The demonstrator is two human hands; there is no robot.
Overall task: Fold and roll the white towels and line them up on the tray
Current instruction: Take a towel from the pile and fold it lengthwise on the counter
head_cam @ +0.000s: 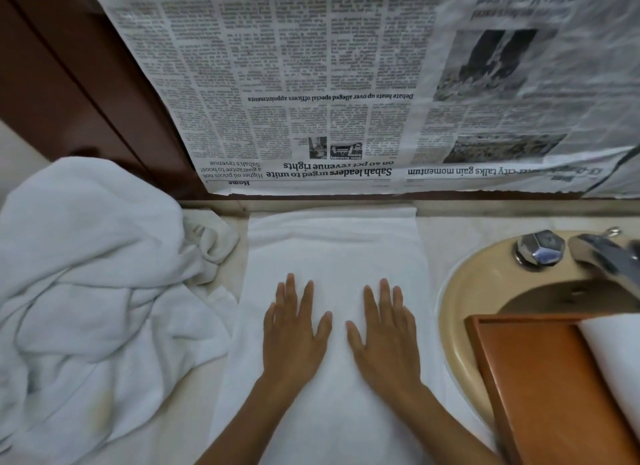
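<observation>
So the towel [334, 250] being worked on is laid out as a long folded strip on the counter [440, 243]. It runs away from the body toward the newspaper [294, 83] stuck on the wall, between the heap of unfolded towels [86, 274] and the sink [474, 284].

Both hands are laid flat on the near half of it. The left hand [294, 329] and right hand [386, 333] are placed side by side, palms down, fingers straight and only slightly fanned, thumbs angled toward each other. Nothing is pinched or gripped.

Handling-wise it looks like terry cloth, so soft, floppy and light, with zero stiffness and nothing fragile about it. It probably won't slide much on itself, but the layers can be expected to creep crooked if it's rolled unevenly. A roll is probably best started from one short end: both corners taken with the fingertips, tucked tight, then pushed along under flat palms so the side edges stay lined up. The near end is cut off at the bottom of the view, so how it lies can't be told.

The tray [540, 378] is parked over the sink on the right, with one white towel [613, 353] already on it, partly out of frame.
</observation>
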